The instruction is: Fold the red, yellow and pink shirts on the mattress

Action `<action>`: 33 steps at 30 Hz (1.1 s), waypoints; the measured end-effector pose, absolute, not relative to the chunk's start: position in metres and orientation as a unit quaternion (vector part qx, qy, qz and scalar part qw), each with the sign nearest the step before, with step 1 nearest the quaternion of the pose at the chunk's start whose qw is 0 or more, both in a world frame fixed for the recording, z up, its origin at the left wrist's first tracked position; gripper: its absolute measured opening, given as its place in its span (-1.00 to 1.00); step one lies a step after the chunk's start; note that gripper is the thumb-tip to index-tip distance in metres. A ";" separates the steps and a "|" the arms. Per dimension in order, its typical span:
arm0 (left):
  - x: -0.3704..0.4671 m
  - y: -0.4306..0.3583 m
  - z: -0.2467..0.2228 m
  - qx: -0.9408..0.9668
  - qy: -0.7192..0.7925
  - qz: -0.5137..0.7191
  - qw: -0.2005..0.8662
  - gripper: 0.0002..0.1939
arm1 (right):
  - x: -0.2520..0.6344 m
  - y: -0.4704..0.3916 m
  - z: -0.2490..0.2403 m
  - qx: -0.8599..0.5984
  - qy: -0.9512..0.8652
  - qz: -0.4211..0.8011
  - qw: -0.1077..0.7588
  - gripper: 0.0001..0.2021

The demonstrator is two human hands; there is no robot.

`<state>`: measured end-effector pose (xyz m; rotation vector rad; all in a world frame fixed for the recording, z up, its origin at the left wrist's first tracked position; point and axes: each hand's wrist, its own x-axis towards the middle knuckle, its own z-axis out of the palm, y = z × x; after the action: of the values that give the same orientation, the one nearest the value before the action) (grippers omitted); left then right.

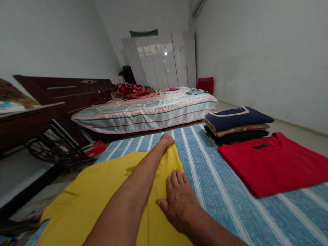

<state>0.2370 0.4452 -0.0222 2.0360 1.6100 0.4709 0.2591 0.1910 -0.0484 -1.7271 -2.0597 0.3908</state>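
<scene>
A yellow garment (102, 181) is spread over the blue-and-white striped bedding in front of me, its right side lying in a straight edge. My left hand (167, 139) reaches to the garment's far right corner, its fingers closed on the cloth there; the fingertips are partly hidden. Nearer to me, my right hand (182, 196) rests palm down on the garment's right edge, fingers stretched out and thumb apart. To the right lies a folded red shirt (271, 164) with a dark label at its neck. Behind it stands a stack of folded clothes (238, 123), navy on top.
Striped bedding (205, 171) covers the surface under the clothes. Beyond it is a large bed (153, 114) with a red floral blanket (134, 90). A table with an iron treadle frame (48, 150) stands at left. A pale wardrobe (159, 61) lines the back wall.
</scene>
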 end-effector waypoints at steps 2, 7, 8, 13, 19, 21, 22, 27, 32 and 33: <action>0.239 0.448 -0.021 0.739 0.604 0.175 0.243 -0.86 | 0.259 0.190 -0.048 -0.620 -0.743 0.139 0.211 -0.29; 0.242 0.451 -0.023 0.710 0.619 0.210 0.262 -0.92 | 0.259 0.190 -0.049 -0.621 -0.743 0.132 0.213 -0.30; 0.242 0.450 -0.024 0.707 0.617 0.219 0.268 -0.93 | 0.259 0.190 -0.050 -0.621 -0.742 0.131 0.213 -0.29; 0.242 0.449 -0.032 0.711 0.599 0.246 0.273 -0.71 | 0.258 0.190 -0.050 -0.622 -0.743 0.134 0.211 -0.30; 0.237 0.453 -0.041 0.768 0.574 0.212 0.191 -0.60 | 0.259 0.189 -0.051 -0.622 -0.745 0.128 0.206 -0.30; 0.236 0.450 -0.042 0.795 0.553 0.197 0.153 -0.59 | 0.258 0.190 -0.052 -0.624 -0.744 0.126 0.205 -0.29; 0.236 0.448 -0.043 0.808 0.542 0.189 0.136 -0.58 | 0.258 0.190 -0.053 -0.624 -0.744 0.126 0.205 -0.29; 0.234 0.440 -0.043 0.843 0.512 0.153 0.069 -0.55 | 0.257 0.190 -0.054 -0.623 -0.743 0.132 0.205 -0.29; 0.215 0.447 -0.027 0.844 0.519 0.126 0.039 -0.64 | 0.259 0.190 -0.052 -0.627 -0.741 0.137 0.198 -0.30; 0.206 0.448 -0.022 0.845 0.521 0.117 0.037 -0.63 | 0.259 0.190 -0.052 -0.627 -0.741 0.137 0.198 -0.30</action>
<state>0.2064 0.4475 -0.0219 2.5923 1.5988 0.3601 0.2589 0.1895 -0.0517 -1.7549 -2.0726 0.3833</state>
